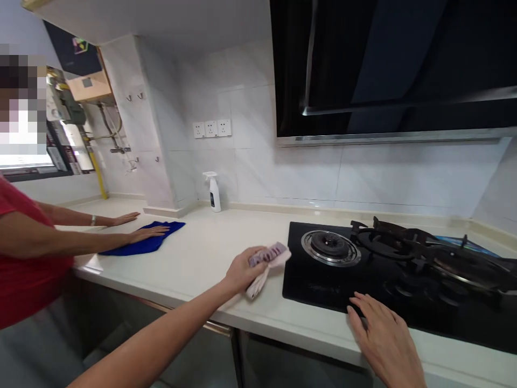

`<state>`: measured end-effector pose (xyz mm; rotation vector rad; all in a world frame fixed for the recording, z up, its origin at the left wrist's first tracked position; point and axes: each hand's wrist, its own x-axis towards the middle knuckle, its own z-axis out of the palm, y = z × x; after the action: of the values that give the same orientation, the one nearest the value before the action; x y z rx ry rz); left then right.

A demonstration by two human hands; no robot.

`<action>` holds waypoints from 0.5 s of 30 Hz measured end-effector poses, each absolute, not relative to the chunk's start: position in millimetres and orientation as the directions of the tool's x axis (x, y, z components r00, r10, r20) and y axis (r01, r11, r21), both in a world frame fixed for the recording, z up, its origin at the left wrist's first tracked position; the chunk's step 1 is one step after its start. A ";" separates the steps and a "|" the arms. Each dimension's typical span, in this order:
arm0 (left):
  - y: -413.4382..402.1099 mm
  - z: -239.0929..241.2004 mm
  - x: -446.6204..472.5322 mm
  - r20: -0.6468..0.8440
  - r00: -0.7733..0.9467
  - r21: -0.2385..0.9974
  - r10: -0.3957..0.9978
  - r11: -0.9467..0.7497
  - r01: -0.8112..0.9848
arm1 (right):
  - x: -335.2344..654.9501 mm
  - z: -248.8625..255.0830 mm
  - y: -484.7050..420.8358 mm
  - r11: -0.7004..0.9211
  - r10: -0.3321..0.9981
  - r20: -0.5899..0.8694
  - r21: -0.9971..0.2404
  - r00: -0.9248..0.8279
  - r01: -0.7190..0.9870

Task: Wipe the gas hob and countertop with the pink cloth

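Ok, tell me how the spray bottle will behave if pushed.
The spray bottle would probably tip if pushed near the top, being tall and narrow with a trigger head up there. Pushed low, it may slide, as the countertop looks smooth. Its weight is hard to judge: the white body shows no fill level.

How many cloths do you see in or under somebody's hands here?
2: a pale, patterned cloth held in the left hand, beside the cooktop, and a blue cloth under a co-worker's hand.
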<state>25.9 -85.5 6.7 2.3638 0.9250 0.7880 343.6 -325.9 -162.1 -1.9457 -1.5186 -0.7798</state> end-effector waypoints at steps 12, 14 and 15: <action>-83.4 -3.6 189.5 0.194 0.671 0.263 0.716 -0.697 0.667 | 324.6 -122.2 -322.3 -0.173 0.660 0.722 -0.120 0.206 0.977; -94.7 -7.1 183.3 0.176 0.698 0.217 0.694 -0.719 0.661 | 331.9 -127.1 -320.7 -0.092 0.666 0.731 -0.118 0.149 0.989; -100.7 -8.6 179.6 0.164 0.712 0.198 0.683 -0.730 0.654 | 336.7 -131.3 -318.7 -0.055 0.660 0.740 -0.124 0.129 0.991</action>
<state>179.6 -100.7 -8.6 2.7893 1.0937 0.3432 336.7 -318.7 -131.3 -1.7838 -1.5962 -0.6753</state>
